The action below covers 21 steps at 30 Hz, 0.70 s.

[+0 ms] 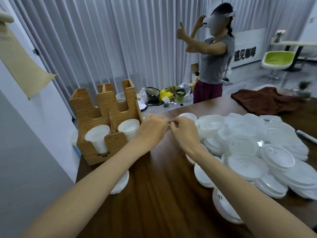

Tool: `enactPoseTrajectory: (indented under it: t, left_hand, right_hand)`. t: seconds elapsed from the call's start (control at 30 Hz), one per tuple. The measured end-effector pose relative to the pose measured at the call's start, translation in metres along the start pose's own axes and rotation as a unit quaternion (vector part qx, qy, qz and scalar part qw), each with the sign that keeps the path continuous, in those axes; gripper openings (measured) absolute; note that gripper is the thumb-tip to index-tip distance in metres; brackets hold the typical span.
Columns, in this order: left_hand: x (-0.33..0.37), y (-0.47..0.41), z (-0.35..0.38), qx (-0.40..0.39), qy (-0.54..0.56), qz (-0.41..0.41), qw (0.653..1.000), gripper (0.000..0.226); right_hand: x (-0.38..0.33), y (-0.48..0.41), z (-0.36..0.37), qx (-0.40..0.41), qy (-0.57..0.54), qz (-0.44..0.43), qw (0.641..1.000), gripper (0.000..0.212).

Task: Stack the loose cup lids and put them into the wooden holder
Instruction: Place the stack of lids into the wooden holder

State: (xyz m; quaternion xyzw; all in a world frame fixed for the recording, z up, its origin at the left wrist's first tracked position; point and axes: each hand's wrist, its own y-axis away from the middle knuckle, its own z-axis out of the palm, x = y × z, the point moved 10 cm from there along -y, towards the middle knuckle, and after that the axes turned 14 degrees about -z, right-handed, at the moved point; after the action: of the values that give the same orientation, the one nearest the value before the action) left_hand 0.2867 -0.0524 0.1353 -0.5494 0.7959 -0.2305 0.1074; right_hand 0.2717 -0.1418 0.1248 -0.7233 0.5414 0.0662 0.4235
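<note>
Left hand (pixel 151 129): over the bench (pixel 163 200), just right of the wooden holder (pixel 106 107), fingers curled, tips meeting the right hand.
Right hand (pixel 184 133): knuckles up, fingers curled towards the left hand, at the near edge of the lid pile.
Grip: blurred where the fingertips meet. I cannot tell whether either grip is clamped on anything.
Loose lids (pixel 248 152): a wide white heap on the right of the bench. One more lid (pixel 121 183) lies under the left forearm.
Holder contents: two white stacks (pixel 97 134) in the front slots.
Writing: dark Chinese characters on a white wall panel (pixel 245 54) far right, too blurred to read.
Behind: a person (pixel 215 57) wearing a headset, thumb raised; a brown cloth (pixel 265 102) at the bench's far end.
</note>
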Motion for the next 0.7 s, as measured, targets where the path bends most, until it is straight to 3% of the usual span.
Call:
enactPoseTrajectory:
  t: [0.17, 0.3, 0.47, 0.57, 0.7]
  left_hand:
    - [0.059, -0.013, 0.05, -0.106, 0.097, -0.009, 0.99, 0.045]
    - [0.101, -0.015, 0.085, -0.159, 0.049, 0.05, 0.985, 0.069]
    - [0.114, -0.011, 0.092, -0.122, 0.087, 0.041, 0.988, 0.05]
    - [0.112, -0.002, 0.077, -0.035, 0.123, 0.068, 0.989, 0.037]
    - [0.099, 0.003, 0.077, -0.011, 0.119, 0.056, 0.991, 0.028]
  right_hand:
    - [0.054, 0.013, -0.049, -0.02, 0.119, 0.045, 0.992, 0.028]
    - [0.095, 0.014, -0.073, -0.095, 0.173, 0.099, 0.975, 0.04]
    - [0.124, 0.017, -0.062, -0.21, 0.185, 0.115, 0.953, 0.039]
    - [0.125, 0.018, -0.061, -0.212, 0.205, 0.099, 0.951, 0.037]
    - [0.115, 0.016, -0.059, -0.182, 0.219, 0.073, 0.956, 0.037]
